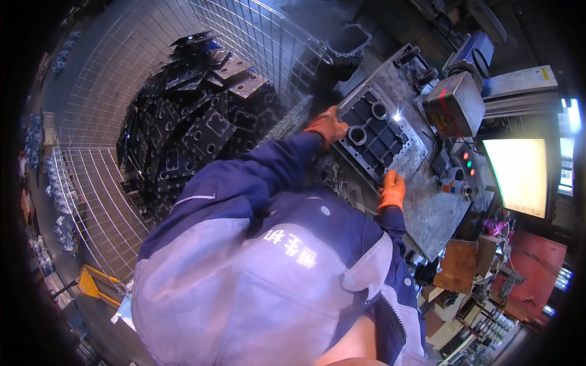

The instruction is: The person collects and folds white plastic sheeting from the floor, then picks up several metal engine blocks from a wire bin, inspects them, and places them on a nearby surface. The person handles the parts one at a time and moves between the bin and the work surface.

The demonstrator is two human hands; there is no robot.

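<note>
A dark, flat rectangular metal casting (379,149) with two round ringed openings and ribs lies on the grey metal worktable (430,222). My left hand (329,127), in an orange glove, grips its left edge, the fingers bent over the rim. At the near corner, my right hand (392,190), gloved in orange too, pinches the edge with thumb and fingers. A small, bright white light spot shows on the casting's far right edge, beside a boxy grey machine head (455,104) with a red stripe. The undersides of both hands are hidden.
To the left, a wire mesh cage (101,79) holds a big pile of black metal plates (207,131). A lit monitor (519,174) and a button panel (469,163) stand right of the table. A yellow frame (97,283) is at lower left.
</note>
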